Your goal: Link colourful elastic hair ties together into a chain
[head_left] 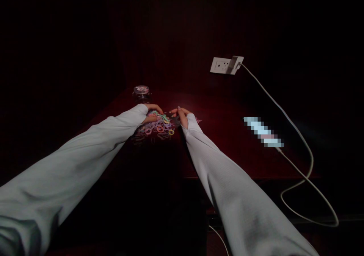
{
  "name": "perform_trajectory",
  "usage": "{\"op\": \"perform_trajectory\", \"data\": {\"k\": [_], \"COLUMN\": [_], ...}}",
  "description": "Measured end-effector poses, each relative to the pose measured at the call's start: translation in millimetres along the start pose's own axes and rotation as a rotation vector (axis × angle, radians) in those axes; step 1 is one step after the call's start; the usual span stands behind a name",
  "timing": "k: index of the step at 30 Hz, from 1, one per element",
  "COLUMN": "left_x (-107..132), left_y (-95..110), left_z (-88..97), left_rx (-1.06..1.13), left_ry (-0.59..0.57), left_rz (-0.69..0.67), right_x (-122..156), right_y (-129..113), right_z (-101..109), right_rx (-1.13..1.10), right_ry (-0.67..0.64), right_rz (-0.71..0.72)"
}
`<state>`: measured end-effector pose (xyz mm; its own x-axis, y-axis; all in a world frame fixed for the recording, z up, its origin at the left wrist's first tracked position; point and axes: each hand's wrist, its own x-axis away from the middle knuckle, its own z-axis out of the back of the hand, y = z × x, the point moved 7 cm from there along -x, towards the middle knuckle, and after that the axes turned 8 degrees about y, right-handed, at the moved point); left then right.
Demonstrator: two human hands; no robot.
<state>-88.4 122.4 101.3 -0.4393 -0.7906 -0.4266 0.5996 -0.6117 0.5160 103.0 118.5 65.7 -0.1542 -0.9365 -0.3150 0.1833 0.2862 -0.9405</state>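
A heap of small colourful hair ties (159, 128), in pink, purple, yellow and green, lies on the dark reddish table. My left hand (151, 112) is at the heap's upper left, its fingers and thumb curled around some of the hair ties. To the right of the heap, my right hand (182, 115) is bent inward with its fingers drawn together. Something dark shows just below those fingertips, too dim to name. What my right fingers hold, if anything, cannot be made out. Behind my left hand stands a clear jar (141, 92) with a pinkish lid.
A white wall socket (223, 65) with a plugged-in charger (236, 63) is at the back right. Its white cable (284, 114) loops down over the table edge to a lit, blurred phone (263, 131) on the right. Darkness hides the surroundings.
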Motion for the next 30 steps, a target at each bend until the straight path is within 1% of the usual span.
{"op": "perform_trajectory", "data": {"k": [4,9,14,17,22,25,28,30], "left_x": [-2.6,-4.4,-5.6,-4.5,-1.6,-3.4,-6.5,-6.4], "left_y": [-1.3,-4.2,-15.7,-17.5,-16.2,-16.7,-11.1,-6.3], "left_z": [5.2,8.5,3.5,0.0,-1.7,-1.9,-2.0,-4.2], "left_rx": [0.057,0.119,0.161,0.156,0.057,0.022,0.056,0.031], "left_ry": [0.069,0.121,0.11,0.093,0.068,0.08,0.098,0.059], "left_rz": [0.017,0.007,0.078,0.09,0.061,0.042,-0.041,-0.089], "right_x": [-1.7,-3.8,0.1,1.4,-0.1,-0.1,0.3,0.6], "right_y": [2.3,10.0,12.8,12.7,16.2,16.4,13.8,11.1], "right_z": [1.0,0.2,-4.3,-8.6,-15.3,-15.1,-11.1,-8.6], "right_rx": [0.004,-0.026,-0.088,-0.11,-0.095,-0.077,-0.069,-0.061], "right_ry": [-0.01,-0.012,-0.046,-0.061,-0.081,-0.088,-0.07,-0.06], "right_rz": [0.009,0.001,-0.03,-0.037,-0.061,-0.058,-0.04,-0.027]}}
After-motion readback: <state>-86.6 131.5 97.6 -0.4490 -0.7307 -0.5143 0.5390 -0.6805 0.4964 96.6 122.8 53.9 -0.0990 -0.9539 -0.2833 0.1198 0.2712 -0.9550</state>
